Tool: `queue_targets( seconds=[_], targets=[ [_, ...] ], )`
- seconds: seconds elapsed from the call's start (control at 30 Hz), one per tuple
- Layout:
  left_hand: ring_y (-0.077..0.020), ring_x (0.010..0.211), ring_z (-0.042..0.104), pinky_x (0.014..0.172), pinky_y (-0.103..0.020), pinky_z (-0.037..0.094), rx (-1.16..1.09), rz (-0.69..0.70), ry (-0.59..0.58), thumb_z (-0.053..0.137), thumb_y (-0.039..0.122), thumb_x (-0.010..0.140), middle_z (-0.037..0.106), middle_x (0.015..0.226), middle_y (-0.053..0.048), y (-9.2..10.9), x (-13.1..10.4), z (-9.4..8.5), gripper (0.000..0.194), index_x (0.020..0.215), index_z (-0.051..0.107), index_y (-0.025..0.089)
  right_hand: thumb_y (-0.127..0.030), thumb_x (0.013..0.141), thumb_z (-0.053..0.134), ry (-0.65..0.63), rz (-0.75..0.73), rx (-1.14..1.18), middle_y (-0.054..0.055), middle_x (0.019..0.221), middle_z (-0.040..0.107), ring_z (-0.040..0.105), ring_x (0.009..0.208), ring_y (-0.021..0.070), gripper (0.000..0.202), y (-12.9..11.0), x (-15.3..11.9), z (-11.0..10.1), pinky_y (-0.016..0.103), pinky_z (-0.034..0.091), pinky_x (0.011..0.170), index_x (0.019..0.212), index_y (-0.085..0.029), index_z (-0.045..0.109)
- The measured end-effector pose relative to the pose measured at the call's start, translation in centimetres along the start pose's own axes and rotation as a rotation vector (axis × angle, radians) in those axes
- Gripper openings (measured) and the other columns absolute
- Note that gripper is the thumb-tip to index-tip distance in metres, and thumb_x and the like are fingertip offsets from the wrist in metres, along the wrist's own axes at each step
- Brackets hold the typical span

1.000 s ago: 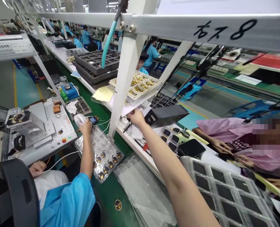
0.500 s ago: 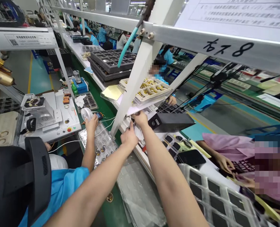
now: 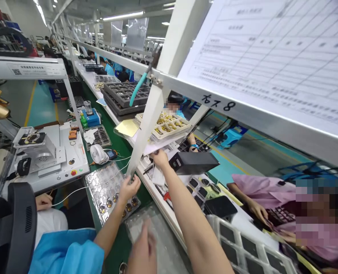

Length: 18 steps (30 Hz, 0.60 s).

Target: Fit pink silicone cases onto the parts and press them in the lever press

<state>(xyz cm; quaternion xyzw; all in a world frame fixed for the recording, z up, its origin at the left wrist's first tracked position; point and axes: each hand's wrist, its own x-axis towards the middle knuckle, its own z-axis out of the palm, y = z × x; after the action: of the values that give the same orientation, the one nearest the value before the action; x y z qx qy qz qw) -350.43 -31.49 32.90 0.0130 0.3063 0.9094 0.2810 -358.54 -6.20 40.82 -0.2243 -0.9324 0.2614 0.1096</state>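
Note:
My right hand (image 3: pixel 160 158) reaches in at the edge of the white shelf board under the cream compartment tray (image 3: pixel 160 134). Its fingers look closed, but their tips and whatever they hold are hidden there. Just left of it sits a small white block (image 3: pixel 146 162), like a plug or adapter, against the white post. My left hand (image 3: pixel 143 243) is low in the view, over a clear plastic sheet, away from the shelf. Motion smears its fingers; I see nothing held in it.
A co-worker's hand (image 3: pixel 131 187) hovers at a clear tray (image 3: pixel 100 190) of round parts. A white fan (image 3: pixel 99 154) stands behind. Right of my arm are a black box (image 3: pixel 194 163), a phone (image 3: pixel 220 206) and a compartment tray (image 3: pixel 214 224). A metal rail (image 3: pixel 186 89) crosses above.
My left hand has drawn back from the shelf edge, down toward me. My right hand stays there. The co-worker's hand has left the fan and moved to the clear tray. The view has tilted up.

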Motion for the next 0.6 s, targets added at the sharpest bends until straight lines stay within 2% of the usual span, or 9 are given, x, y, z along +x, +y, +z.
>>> queue_targets(
  seconds=[0.1,0.2,0.4,0.6],
  targets=[
    [-0.0198,0.108,0.069,0.086,-0.028,0.066,-0.158,-0.087,-0.032,0.061,0.017,0.11,0.065,0.111,-0.011,-2.2,1.0,-0.3,0.008,0.115,0.065,0.012,-0.039,0.099,0.079,-0.021,-0.015,-0.013,0.008,0.111,0.075,0.072,0.1,0.0208,0.037,0.3,0.3,-0.3,0.04,0.059,0.097,0.124,-0.013,0.072],
    [-0.0157,0.103,0.068,0.079,-0.019,0.063,-0.324,-0.165,-0.029,0.055,0.014,0.112,0.064,0.11,-0.01,-3.3,2.2,-0.5,0.012,0.116,0.065,0.01,-0.04,0.1,0.079,-0.018,-0.003,-0.028,0.01,0.115,0.075,0.073,0.104,0.0216,0.038,0.5,0.6,-0.3,0.041,0.059,0.098,0.126,-0.013,0.071],
    [-0.0092,0.099,0.068,0.075,-0.009,0.057,-0.647,-0.312,0.002,0.04,0.016,0.116,0.061,0.113,-0.013,-3.0,3.8,0.3,0.027,0.115,0.065,0.009,-0.037,0.1,0.078,-0.021,0.032,-0.078,0.01,0.114,0.075,0.073,0.106,0.0225,0.033,0.4,0.9,-0.3,0.041,0.059,0.1,0.121,-0.012,0.071],
    [-0.0118,0.087,0.067,0.067,-0.013,0.059,-0.911,-0.423,0.058,0.049,0.015,0.115,0.063,0.108,-0.01,-2.5,4.8,0.9,0.016,0.119,0.064,0.01,-0.035,0.1,0.079,-0.046,0.038,-0.129,0.01,0.114,0.074,0.072,0.104,0.0217,0.034,0.7,1.1,-0.6,0.041,0.059,0.1,0.122,-0.011,0.07]
  ],
)
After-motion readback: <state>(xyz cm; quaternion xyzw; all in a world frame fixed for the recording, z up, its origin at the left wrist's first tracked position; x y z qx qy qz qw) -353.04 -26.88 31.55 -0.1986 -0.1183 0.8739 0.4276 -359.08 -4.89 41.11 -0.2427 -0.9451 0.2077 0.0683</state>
